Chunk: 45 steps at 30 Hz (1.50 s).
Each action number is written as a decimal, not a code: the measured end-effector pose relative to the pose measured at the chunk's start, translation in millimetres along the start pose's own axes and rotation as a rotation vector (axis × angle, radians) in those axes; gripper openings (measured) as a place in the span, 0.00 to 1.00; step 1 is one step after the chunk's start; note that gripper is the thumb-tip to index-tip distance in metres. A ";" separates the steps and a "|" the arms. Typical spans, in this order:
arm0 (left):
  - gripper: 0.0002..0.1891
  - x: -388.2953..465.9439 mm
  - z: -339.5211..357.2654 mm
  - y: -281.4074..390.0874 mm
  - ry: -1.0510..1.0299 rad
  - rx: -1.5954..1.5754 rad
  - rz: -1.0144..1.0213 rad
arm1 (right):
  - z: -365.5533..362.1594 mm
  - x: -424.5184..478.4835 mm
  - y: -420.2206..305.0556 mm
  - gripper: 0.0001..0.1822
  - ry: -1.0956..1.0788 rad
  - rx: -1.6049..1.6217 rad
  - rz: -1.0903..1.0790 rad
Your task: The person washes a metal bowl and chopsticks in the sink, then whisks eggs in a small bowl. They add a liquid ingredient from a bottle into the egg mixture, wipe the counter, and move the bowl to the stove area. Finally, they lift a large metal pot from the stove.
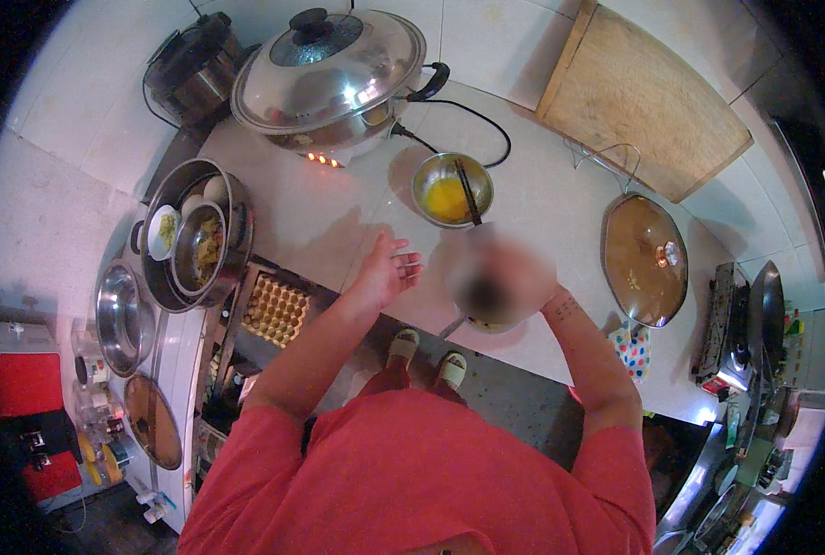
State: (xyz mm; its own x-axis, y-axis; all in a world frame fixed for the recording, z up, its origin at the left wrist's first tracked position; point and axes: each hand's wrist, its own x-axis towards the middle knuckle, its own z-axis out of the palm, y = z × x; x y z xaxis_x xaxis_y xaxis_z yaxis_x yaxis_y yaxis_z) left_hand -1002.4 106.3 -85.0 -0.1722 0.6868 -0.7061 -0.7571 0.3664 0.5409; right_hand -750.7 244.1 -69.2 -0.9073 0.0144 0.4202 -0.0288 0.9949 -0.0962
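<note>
My left hand (393, 270) is held above the light countertop, palm partly up, its fingers apart and nothing in them. To its right, my right hand (516, 270) lies over a round bowl or plate (497, 327); a blurred patch covers the hand and most of that vessel, so any grip is hidden. A handle-like piece (452, 327) sticks out at the vessel's lower left. Just beyond my hands stands a steel bowl (419, 201) of yellow liquid that looks like beaten egg (447, 200), with dark chopsticks (466, 187) leaning in it.
A large lidded electric wok (329, 90) with lit indicators stands at the back, its black cord (503, 132) curving behind the egg bowl. At left is a pot (242, 277) holding dishes; an egg tray (276, 310) sits below the counter. Right are a glass lid (645, 277), cutting board (641, 97) and stove (721, 333).
</note>
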 end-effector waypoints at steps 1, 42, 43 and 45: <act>0.31 0.7 -1.1 -0.7 -0.001 0.001 0.002 | -3.3 0.6 0.4 0.20 -0.018 -0.025 -0.011; 0.28 3.2 1.8 -13.3 -0.079 -0.085 0.030 | -16.6 21.9 11.9 0.11 -0.144 0.197 0.279; 0.28 3.4 1.9 -13.9 -0.078 -0.081 0.024 | -14.8 22.4 12.3 0.11 -0.137 0.223 0.335; 0.28 3.6 2.4 -14.9 -0.076 -0.073 0.012 | -11.4 26.0 10.9 0.10 -0.122 0.272 0.449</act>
State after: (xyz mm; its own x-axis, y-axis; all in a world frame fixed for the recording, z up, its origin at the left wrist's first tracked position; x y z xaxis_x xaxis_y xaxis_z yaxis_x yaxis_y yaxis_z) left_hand -990.2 104.8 -94.5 -0.1353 0.7374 -0.6617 -0.7999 0.3128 0.5122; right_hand -769.8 256.5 -49.0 -0.8971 0.4045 0.1778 0.2801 0.8318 -0.4793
